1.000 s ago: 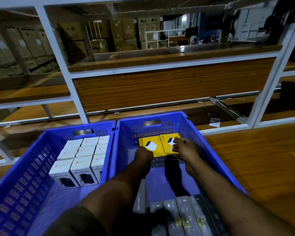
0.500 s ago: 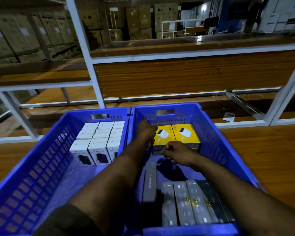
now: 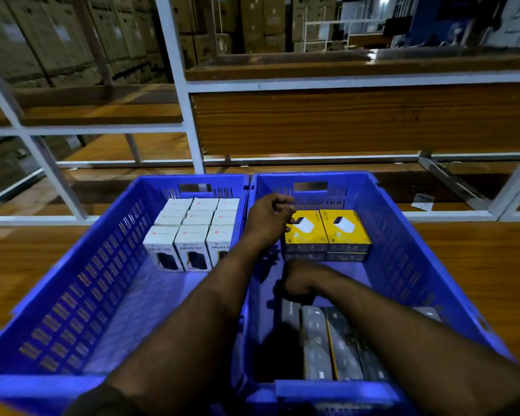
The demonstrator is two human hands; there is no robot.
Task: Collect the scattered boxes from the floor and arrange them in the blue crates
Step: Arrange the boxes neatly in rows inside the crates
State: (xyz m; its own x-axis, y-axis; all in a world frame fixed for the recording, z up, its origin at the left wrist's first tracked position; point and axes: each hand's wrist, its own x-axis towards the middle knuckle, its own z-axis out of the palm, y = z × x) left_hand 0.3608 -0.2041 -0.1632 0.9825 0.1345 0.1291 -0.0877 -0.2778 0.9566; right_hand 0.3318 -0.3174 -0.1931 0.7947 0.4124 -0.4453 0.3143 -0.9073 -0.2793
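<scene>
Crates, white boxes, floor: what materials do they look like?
Crates: moulded plastic, slightly glossy blue, with slotted vent walls and handle cutouts. White boxes: printed cardboard by the look, smooth, with sharp folded edges. Floor: wood or wood-look boards with visible grain; which one is unclear.

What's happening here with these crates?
A person is packing boxes into two blue crates. The left crate holds white boxes. In the right crate, yellow boxes sit at the far end and dark boxes near. The left hand hovers by the yellow ones; the right hand reaches down at the dark ones.
</scene>
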